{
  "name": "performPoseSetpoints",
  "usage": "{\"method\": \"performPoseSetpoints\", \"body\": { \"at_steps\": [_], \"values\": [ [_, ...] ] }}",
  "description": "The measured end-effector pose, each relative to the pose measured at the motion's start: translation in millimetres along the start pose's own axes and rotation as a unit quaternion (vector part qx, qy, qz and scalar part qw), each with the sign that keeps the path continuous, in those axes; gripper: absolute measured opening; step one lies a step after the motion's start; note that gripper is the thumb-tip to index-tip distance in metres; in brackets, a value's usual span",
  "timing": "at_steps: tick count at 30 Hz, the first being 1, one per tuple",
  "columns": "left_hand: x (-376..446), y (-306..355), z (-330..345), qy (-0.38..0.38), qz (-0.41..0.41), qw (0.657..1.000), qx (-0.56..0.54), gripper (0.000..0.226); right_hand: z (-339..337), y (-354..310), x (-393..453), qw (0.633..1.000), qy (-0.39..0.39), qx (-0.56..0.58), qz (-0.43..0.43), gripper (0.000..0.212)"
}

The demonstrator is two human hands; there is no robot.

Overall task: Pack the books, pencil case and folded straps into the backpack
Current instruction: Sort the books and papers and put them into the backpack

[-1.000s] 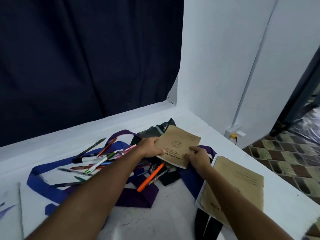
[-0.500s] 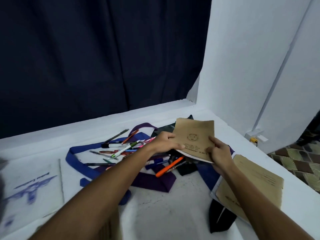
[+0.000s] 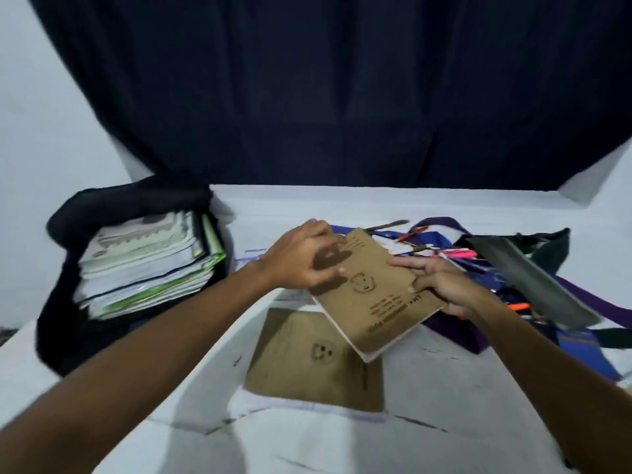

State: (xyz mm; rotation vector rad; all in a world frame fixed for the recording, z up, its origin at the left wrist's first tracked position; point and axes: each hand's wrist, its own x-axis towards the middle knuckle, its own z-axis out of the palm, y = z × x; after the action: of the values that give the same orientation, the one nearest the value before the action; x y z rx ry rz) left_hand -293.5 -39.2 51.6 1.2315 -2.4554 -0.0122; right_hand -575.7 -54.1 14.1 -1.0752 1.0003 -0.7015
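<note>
Brown book (image 3: pixel 376 295) held above table, long axis slanting near-right, gripped by left hand (image 3: pixel 304 260) and right hand (image 3: pixel 441 285).

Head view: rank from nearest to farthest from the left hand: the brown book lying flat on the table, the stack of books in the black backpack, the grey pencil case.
1. Brown flat book, just below the left hand.
2. Stack of books, leftward in the black backpack.
3. Grey pencil case, far right.
</note>
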Motion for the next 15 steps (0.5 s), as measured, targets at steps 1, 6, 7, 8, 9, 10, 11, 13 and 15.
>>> {"method": "performPoseSetpoints", "body": {
  "at_steps": [1, 6, 7, 8, 9, 10, 11, 13, 15],
  "values": [
    [-17.0, -6.3, 1.0, 0.005, 0.024, 1.0, 0.015, 0.064, 11.8, 1.5, 8.2, 0.998, -0.043, -0.035, 0.02, 0.062],
    [-94.3, -26.9, 32.5, -0.066, 0.053, 0.994, 0.065, 0.074, 63.6, 8.0, 39.5, 0.947, -0.196, -0.247, 0.059, 0.063],
    [-105.7, -28.4, 39.7, -0.079, 0.053, 0.993, 0.063, 0.076, 70.1, 7.9, 42.9, 0.93, -0.211, -0.296, 0.051, 0.063],
    [-114.7, -29.1, 46.9, -0.092, 0.052, 0.992, 0.062, 0.077, 75.0, 8.0, 45.9, 0.908, -0.22, -0.354, 0.04, 0.063],
    [-120.8, -29.1, 52.3, -0.103, 0.047, 0.992, 0.059, 0.077, 79.7, 7.8, 47.2, 0.882, -0.222, -0.415, 0.027, 0.062],
    [-125.1, -29.5, 57.2, -0.109, 0.039, 0.992, 0.054, 0.078, 83.9, 8.2, 48.1, 0.855, -0.217, -0.471, 0.014, 0.061],
    [-127.3, -29.6, 60.7, -0.117, 0.03, 0.992, 0.048, 0.077, 87.1, 9.0, 48.2, 0.83, -0.208, -0.518, 0.001, 0.06],
    [-127.5, -30.4, 65.2, -0.129, 0.019, 0.991, 0.036, 0.077, 91.7, 13.4, 46.5, 0.796, -0.186, -0.574, -0.032, 0.055],
    [-122.8, -32.8, 67.3, -0.136, 0.028, 0.99, 0.031, 0.077, 89.3, 20.4, 41.7, 0.767, -0.169, -0.616, -0.061, 0.051]
  ]
}}
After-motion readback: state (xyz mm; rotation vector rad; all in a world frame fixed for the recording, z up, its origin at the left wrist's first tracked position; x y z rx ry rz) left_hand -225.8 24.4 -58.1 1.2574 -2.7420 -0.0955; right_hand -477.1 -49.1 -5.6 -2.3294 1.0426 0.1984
